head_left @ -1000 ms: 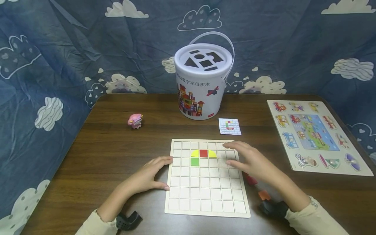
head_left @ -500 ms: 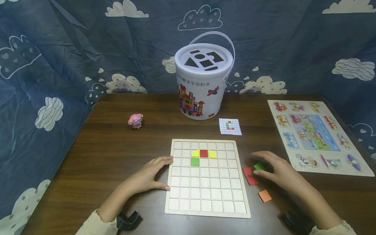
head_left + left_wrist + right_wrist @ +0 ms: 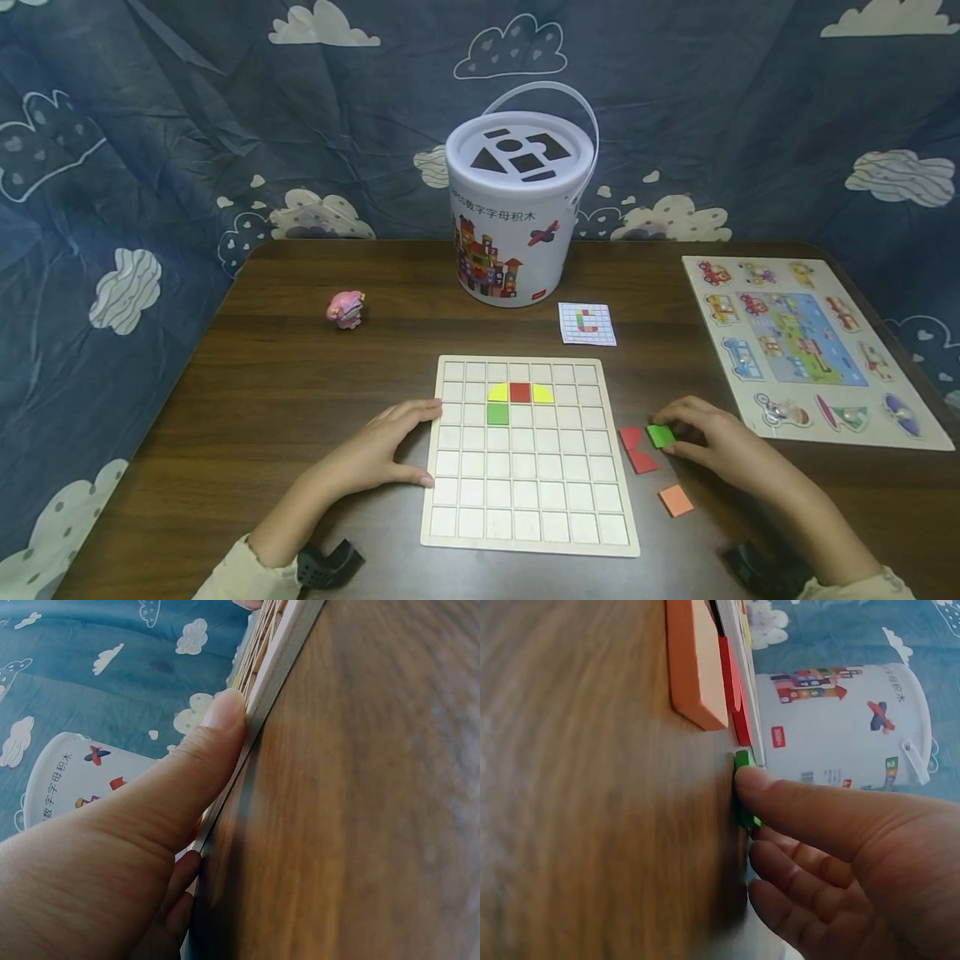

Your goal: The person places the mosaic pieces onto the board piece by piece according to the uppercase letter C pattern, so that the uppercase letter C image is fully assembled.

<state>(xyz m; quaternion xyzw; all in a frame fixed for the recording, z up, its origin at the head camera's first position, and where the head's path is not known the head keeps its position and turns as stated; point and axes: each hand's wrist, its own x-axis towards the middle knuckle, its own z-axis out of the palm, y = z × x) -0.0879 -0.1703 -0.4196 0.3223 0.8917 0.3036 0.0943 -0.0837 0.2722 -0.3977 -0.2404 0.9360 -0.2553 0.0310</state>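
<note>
Nearest us, the gridded board (image 3: 525, 525) lies on the table (image 3: 337, 375), the left hand (image 3: 375, 450) resting against its left edge, thumb and fingers spread apart, probably to keep it from sliding. To its right an orange tile (image 3: 677, 501) lies loose, and slightly farther two red pieces (image 3: 641, 462) sit beside the board, within easy reach. Next to them the right hand (image 3: 708, 435) pinches a green tile (image 3: 661, 436) between thumb and finger, seemingly by its sides for a secure hold. Beyond, we see a pattern card (image 3: 587, 323) face up, readable past the board, then a white bucket (image 3: 517, 225). Since half a second ago, the right hand's fingers have come together on the green tile, while the left hand stays put
</note>
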